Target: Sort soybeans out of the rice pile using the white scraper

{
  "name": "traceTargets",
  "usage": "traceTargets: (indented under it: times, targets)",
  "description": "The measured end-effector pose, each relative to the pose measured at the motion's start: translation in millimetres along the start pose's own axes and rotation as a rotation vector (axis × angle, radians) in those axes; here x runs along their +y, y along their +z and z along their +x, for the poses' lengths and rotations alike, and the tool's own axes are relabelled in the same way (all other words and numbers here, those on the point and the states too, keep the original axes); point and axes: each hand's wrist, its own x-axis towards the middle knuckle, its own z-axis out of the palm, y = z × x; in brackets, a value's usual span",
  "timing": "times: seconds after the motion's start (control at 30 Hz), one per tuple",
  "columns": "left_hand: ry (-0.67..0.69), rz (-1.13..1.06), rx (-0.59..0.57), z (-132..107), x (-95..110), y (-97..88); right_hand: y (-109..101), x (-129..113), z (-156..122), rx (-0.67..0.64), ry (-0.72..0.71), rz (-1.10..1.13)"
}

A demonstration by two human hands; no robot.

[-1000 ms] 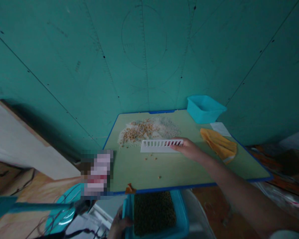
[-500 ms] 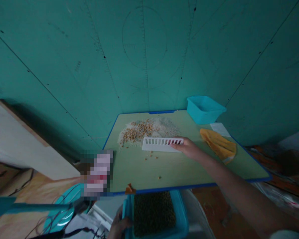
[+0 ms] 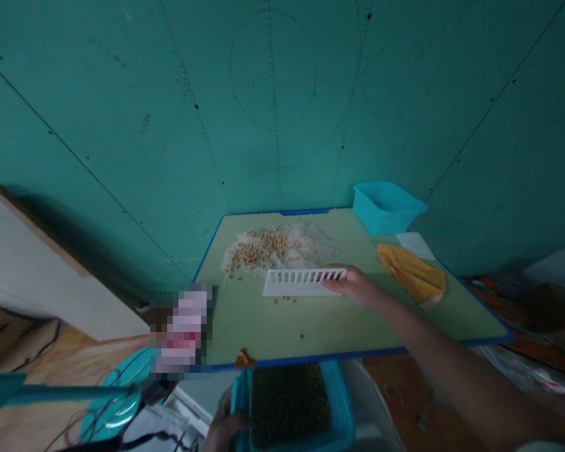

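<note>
Steadily, a slotted white plastic strip (image 3: 301, 283) lies under the right hand on a green board (image 3: 339, 326).

The right hand (image 3: 358, 289) grasps the strip's right end, near the board's middle, its slotted edge just short of a pile of yellow grains on white grains (image 3: 263, 248) by the far edge. Keeping that edge level and square to the pile would give the most even contact. The left hand (image 3: 225, 429), below the near edge, clenches the rim of a blue tray (image 3: 339, 402) of dark seeds. A yellow cloth (image 3: 412, 276) lies by the right edge, and a teal tub (image 3: 386, 207) sits at the far right corner.
</note>
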Motion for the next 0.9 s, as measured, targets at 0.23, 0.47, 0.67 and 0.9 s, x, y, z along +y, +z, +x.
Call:
traceTargets:
  times: [0.23,0.47,0.67,0.9]
  targets:
    - [0.006,-0.032,-0.058,3,0,4.8,5,-3,-1,-0.033,0.02,0.028]
    - [0.064,-0.082,-0.08,-7,3,9.7,5,-3,-6,-0.124,0.012,0.018]
    - [0.038,-0.098,-0.115,-3,13,7.1,3,-1,-13,-0.163,0.003,-0.005]
    - [-0.021,-0.268,-0.129,-32,19,19.9,13,-4,-43,-0.189,-0.063,-0.073]
